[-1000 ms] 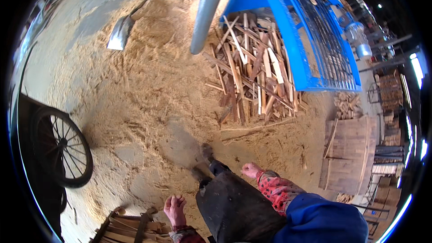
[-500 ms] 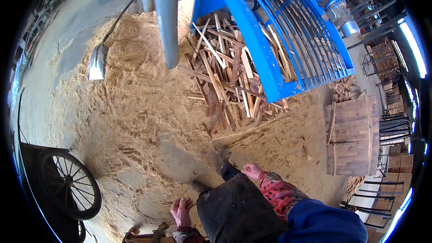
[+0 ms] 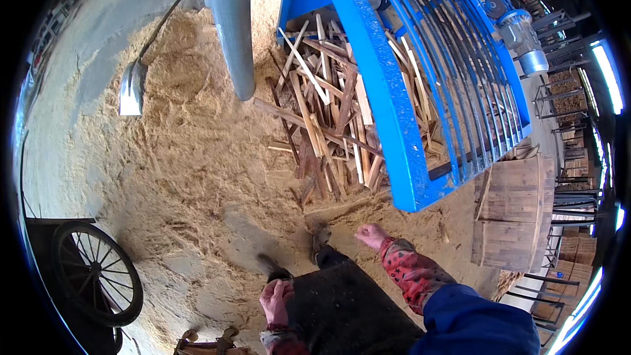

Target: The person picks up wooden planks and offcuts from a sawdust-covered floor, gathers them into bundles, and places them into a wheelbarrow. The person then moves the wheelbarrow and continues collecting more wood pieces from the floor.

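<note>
Place each shoe [image 3: 321, 233] flat on sawdust [image 3: 184, 164], with left hand [image 3: 276, 296] and right hand [image 3: 372, 236] loosely clenched, apparently empty. Keep well apart from blue barred frame [image 3: 394, 125] at far right.

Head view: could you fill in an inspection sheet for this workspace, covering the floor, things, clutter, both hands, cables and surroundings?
Surface: sawdust-strewn floor, bare patches showing.
Things: wooden strips, crisscrossed in a heap, partly behind the blue barred frame.
Clutter: shovel, blade at the sawdust's left edge.
Left hand: fingers curled, by the dark apron; contact unclear.
Right hand: curled, nothing seen held.
Cables: nothing seen.
Surroundings: spoked wheel left; wooden panel and motor right.
</note>
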A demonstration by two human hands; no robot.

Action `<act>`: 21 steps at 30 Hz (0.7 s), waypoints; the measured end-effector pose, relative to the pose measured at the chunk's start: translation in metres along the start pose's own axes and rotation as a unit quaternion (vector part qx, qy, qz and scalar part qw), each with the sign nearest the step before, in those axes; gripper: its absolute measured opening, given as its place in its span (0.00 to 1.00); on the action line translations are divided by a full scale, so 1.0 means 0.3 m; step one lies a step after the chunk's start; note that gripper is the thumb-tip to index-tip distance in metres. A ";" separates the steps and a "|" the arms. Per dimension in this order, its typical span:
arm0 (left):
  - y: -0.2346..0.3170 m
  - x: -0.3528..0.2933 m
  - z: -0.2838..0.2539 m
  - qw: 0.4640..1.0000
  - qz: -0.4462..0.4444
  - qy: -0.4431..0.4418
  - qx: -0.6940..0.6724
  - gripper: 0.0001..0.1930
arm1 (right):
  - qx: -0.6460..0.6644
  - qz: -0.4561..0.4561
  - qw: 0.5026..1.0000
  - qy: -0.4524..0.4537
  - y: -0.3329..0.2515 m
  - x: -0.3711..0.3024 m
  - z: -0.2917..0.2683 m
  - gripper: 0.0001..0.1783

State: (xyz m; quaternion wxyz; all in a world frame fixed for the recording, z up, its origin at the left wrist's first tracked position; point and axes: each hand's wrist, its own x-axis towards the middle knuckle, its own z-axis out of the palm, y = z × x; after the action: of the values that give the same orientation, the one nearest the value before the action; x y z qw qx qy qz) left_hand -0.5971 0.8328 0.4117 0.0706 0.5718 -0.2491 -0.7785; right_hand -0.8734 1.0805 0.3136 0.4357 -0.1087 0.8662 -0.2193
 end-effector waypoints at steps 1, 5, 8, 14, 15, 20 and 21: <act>0.011 0.023 0.008 1.000 -0.001 -0.002 0.009 0.09 | 0.014 0.000 1.000 0.015 -0.011 0.014 -0.003 0.15; 0.082 0.146 0.024 0.999 0.000 -0.026 0.037 0.09 | 0.043 0.003 0.998 0.051 -0.031 0.058 0.013 0.14; 0.147 0.253 0.022 0.998 -0.003 -0.050 0.045 0.09 | 0.034 0.003 0.998 0.044 -0.019 0.064 0.046 0.14; 0.276 0.441 -0.053 0.993 0.007 -0.080 0.088 0.09 | 0.079 0.113 0.990 0.028 -0.077 0.050 0.178 0.13; 0.272 0.474 -0.073 0.992 0.007 -0.084 0.093 0.09 | 0.061 0.111 0.992 0.021 -0.097 0.058 0.183 0.13; 0.246 0.647 -0.099 0.986 0.003 -0.111 0.123 0.10 | 0.099 0.122 0.985 0.072 -0.111 0.138 0.172 0.18; 0.232 0.686 -0.088 0.984 0.006 -0.121 0.130 0.10 | 0.094 0.113 0.985 0.094 -0.085 0.160 0.151 0.18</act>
State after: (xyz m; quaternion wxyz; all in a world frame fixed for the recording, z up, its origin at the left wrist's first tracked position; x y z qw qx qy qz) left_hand -0.6540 0.6833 0.2624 -0.0306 0.4762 -0.3585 -0.8024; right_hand -0.8657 1.0270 0.2682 0.3822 0.0519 0.8858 -0.2581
